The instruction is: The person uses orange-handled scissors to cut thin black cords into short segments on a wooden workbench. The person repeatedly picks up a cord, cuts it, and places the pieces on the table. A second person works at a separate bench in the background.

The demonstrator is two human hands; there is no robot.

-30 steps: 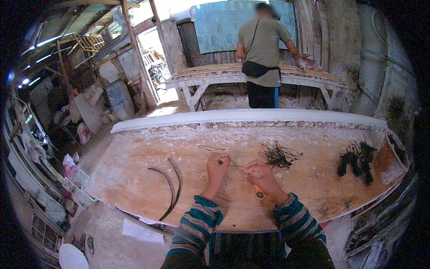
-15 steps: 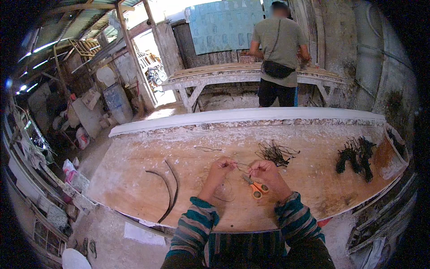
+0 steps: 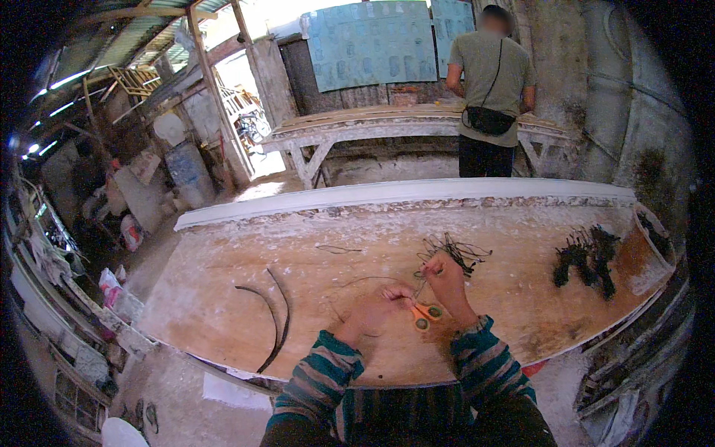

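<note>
Over the middle of the table, my left hand (image 3: 389, 298) is closed in a pinch on a thin dark cord (image 3: 365, 279), part of which curves away to the left. Higher and to the right, my right hand (image 3: 443, 276) also pinches the cord, its fingertips closed. A short stretch seems to run between the two hands, though it is too fine to follow fully. Orange-handled scissors (image 3: 426, 314) lie right beneath the hands. Just beyond my right hand is a pile of looped dark cords (image 3: 465, 252), and a single cord loop (image 3: 339, 249) lies farther left.
Two curved dark strips (image 3: 280, 316) rest at the table's left. Bundles of dark cord (image 3: 588, 261) lie at the right, beside a tipped brownish container (image 3: 646, 261). A white raised ledge (image 3: 402, 192) borders the far edge. Beyond it, another person (image 3: 491, 89) stands at a long bench (image 3: 357, 128).
My hands have drawn apart: the left came down toward me, the right rose slightly toward the cord pile. The other person has shifted right along the bench.
</note>
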